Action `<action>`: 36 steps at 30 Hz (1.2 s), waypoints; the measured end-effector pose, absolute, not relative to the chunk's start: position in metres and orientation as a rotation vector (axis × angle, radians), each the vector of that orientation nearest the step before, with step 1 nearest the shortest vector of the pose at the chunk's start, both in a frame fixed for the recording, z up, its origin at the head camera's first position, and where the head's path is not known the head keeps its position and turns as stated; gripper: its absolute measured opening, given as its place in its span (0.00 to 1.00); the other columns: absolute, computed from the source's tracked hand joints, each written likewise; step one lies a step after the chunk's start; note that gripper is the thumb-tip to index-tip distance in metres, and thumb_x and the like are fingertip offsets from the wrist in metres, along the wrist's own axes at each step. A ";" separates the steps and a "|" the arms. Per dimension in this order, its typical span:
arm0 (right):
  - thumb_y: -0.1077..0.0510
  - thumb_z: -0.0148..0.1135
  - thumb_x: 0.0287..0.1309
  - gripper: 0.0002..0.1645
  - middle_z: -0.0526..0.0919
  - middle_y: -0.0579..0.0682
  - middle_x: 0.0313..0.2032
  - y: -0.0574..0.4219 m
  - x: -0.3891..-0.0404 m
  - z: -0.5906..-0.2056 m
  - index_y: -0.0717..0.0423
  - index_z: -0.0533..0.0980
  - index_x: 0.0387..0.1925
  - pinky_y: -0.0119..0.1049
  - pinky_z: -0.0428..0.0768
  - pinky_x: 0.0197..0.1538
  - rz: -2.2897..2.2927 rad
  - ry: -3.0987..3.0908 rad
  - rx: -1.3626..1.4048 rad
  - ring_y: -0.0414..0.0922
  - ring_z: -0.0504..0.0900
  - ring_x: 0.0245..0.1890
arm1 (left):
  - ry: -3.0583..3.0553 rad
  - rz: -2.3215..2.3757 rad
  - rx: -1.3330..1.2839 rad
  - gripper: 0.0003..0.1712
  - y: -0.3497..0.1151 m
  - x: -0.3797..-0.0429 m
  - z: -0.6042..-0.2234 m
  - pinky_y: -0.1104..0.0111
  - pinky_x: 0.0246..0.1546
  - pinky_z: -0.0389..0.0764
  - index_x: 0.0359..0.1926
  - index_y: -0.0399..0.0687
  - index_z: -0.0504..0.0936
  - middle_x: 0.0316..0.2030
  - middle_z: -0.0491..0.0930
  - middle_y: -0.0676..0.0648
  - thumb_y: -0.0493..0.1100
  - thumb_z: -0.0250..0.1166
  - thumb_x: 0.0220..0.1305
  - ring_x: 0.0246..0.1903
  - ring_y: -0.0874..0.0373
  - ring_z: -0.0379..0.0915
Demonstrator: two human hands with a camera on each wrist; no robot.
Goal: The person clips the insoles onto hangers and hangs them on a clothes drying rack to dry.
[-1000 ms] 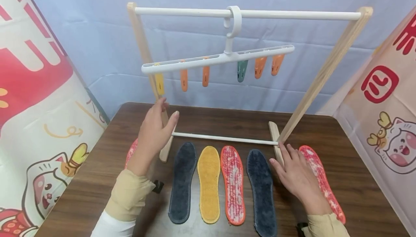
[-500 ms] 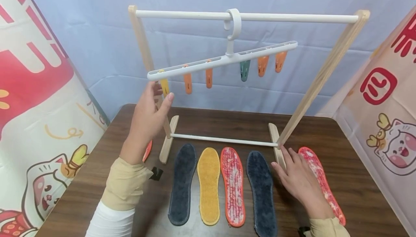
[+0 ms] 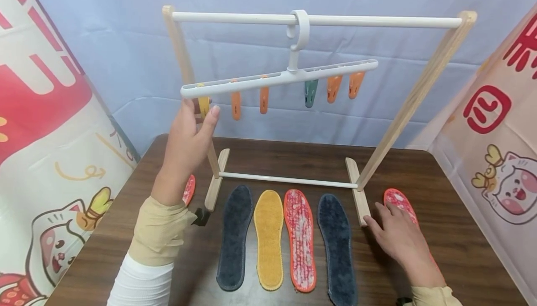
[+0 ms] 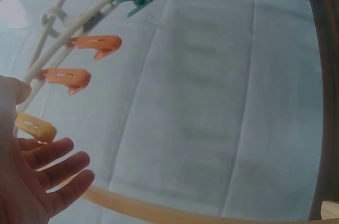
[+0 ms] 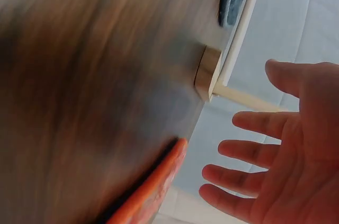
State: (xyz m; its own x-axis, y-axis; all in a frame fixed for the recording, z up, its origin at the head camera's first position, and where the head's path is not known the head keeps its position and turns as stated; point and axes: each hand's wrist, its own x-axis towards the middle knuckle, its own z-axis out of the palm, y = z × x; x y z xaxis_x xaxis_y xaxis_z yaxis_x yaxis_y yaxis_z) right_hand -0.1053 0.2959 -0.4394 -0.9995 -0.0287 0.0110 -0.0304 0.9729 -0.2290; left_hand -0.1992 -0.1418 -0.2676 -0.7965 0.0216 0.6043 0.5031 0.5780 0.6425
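My left hand [image 3: 187, 133] is raised at the low left end of a white clip hanger [image 3: 251, 80]. Its fingers lie behind the yellow clip [image 3: 203, 106], with the thumb apart in front; in the left wrist view the fingers are spread beside that clip. Orange clips [image 3: 236, 105] and a green clip [image 3: 310, 94] hang farther along the tilted bar. My right hand [image 3: 400, 236], fingers extended, is over the table beside the rack's right foot [image 3: 356, 194], partly covering a red-and-white insole [image 3: 396, 197]. Nothing is in its grasp.
The hanger hooks over the top rod [image 3: 377, 21] of a wood-and-white rack. On the brown table [image 3: 289, 157] lie two dark insoles [image 3: 235, 238], a yellow insole [image 3: 269, 241] and a red-and-white patterned insole [image 3: 300, 241]. Another red insole [image 3: 189, 188] shows behind my left forearm.
My left hand has risen to the yellow clip, and the hanger has swayed. My right hand has moved off the rack's right post, outward and slightly nearer me.
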 end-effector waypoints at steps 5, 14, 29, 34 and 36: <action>0.34 0.46 0.62 0.44 0.62 0.75 0.58 0.309 -0.098 -0.439 0.68 0.62 0.62 0.71 0.62 0.49 0.334 -3.170 -0.015 0.75 0.58 0.55 | -2.274 -1.137 -0.418 0.26 -0.141 -0.200 -0.266 0.54 0.48 0.73 0.55 0.48 0.64 0.42 0.73 0.46 0.61 0.49 0.66 0.46 0.55 0.70; 0.35 0.48 0.61 0.44 0.60 0.77 0.57 0.329 -0.092 -0.441 0.69 0.60 0.61 0.71 0.64 0.46 0.326 -3.213 -0.132 0.75 0.59 0.52 | -2.245 -1.109 -0.449 0.22 -0.141 -0.201 -0.269 0.60 0.29 0.69 0.51 0.45 0.63 0.28 0.69 0.47 0.58 0.44 0.70 0.29 0.55 0.69; 0.32 0.47 0.59 0.48 0.63 0.77 0.51 0.349 -0.080 -0.442 0.71 0.59 0.60 0.71 0.67 0.40 0.340 -3.263 -0.287 0.74 0.63 0.48 | -2.230 -1.241 -0.474 0.20 -0.137 -0.202 -0.272 0.59 0.34 0.71 0.53 0.47 0.66 0.35 0.74 0.47 0.55 0.48 0.69 0.34 0.55 0.70; 0.31 0.46 0.59 0.50 0.63 0.77 0.51 0.353 -0.077 -0.445 0.73 0.58 0.60 0.71 0.67 0.40 0.336 -3.263 -0.291 0.75 0.63 0.48 | -2.242 -1.254 -0.456 0.24 -0.138 -0.203 -0.273 0.59 0.34 0.71 0.53 0.46 0.67 0.40 0.77 0.46 0.59 0.46 0.69 0.36 0.55 0.72; 0.30 0.45 0.59 0.51 0.63 0.78 0.50 0.355 -0.076 -0.446 0.74 0.58 0.59 0.70 0.67 0.41 0.342 -3.269 -0.300 0.75 0.63 0.48 | -2.244 -1.264 -0.446 0.25 -0.139 -0.203 -0.273 0.59 0.34 0.71 0.53 0.46 0.67 0.42 0.78 0.46 0.60 0.46 0.68 0.36 0.55 0.72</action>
